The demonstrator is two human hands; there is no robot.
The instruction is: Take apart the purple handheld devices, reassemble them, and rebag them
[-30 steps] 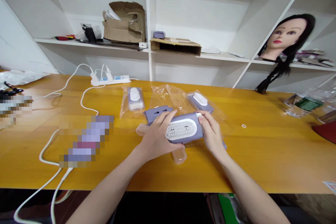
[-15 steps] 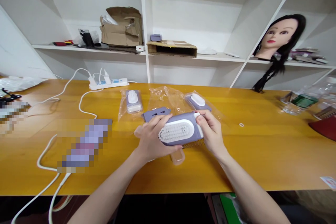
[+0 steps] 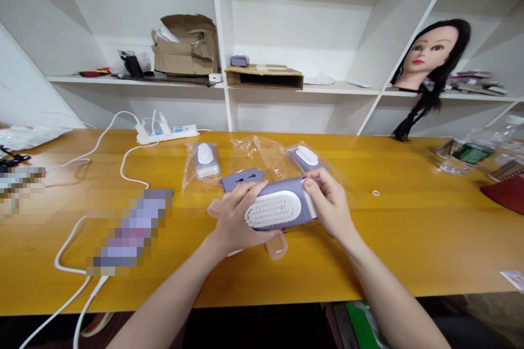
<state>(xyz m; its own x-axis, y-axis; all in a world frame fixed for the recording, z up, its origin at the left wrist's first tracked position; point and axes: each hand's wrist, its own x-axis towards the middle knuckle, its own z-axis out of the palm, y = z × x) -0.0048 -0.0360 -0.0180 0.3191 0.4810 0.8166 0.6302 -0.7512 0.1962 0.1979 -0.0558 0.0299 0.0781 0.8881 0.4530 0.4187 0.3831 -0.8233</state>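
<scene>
A purple brush head with a white bristle pad is held between both hands just above the yellow table. My left hand wraps round its left end, fingers closed over the top edge. My right hand grips its right end, thumb pressed near a white part there. Under the hands lie a clear plastic piece and a purple flat part.
Two bagged purple brush heads and an empty clear bag lie behind the hands. A white power strip with cables sits at the back left. A mannequin head stands on the right shelf; a small ring lies to the right.
Both hands have lifted the brush head slightly and tilted it, so its bristle pad faces me more. The view has shifted a little to the right.
</scene>
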